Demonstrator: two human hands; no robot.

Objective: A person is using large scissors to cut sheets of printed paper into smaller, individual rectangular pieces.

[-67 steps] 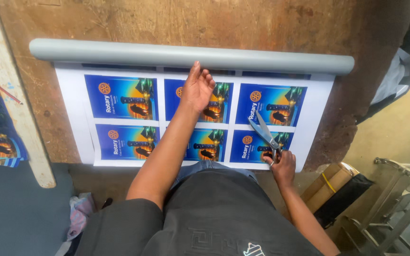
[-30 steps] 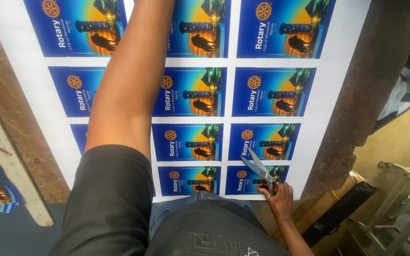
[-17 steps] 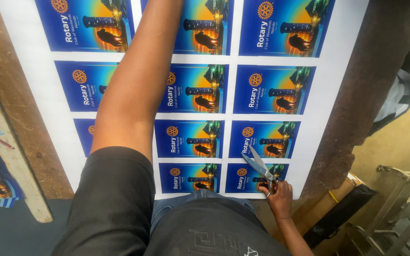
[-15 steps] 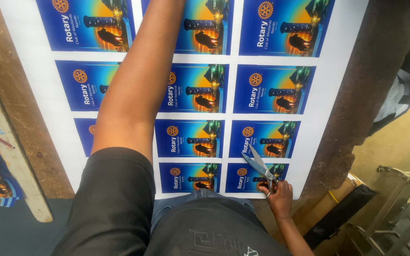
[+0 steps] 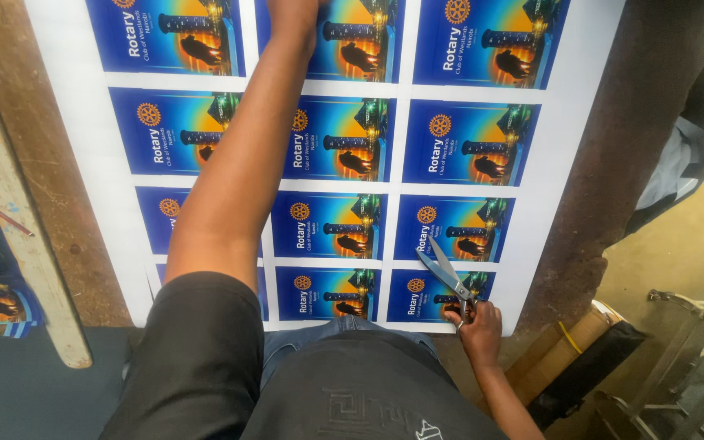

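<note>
Two hands busy: my right hand [image 5: 479, 327] grips the scissors [image 5: 447, 277], blades parted over the bottom-right print on the big sheet [image 5: 560, 163]. Left arm [image 5: 238, 171] stretches out of frame, fingers unseen. Looks mid-cut; next snip needs lining up with the white gap.

Counts — one printed sheet [image 5: 568, 163] with twelve blue posters visible, three columns by four rows; one pair of scissors [image 5: 447, 275]; one wooden plank [image 5: 18, 220]; one red pencil [image 5: 11, 220] — two arms.
</note>
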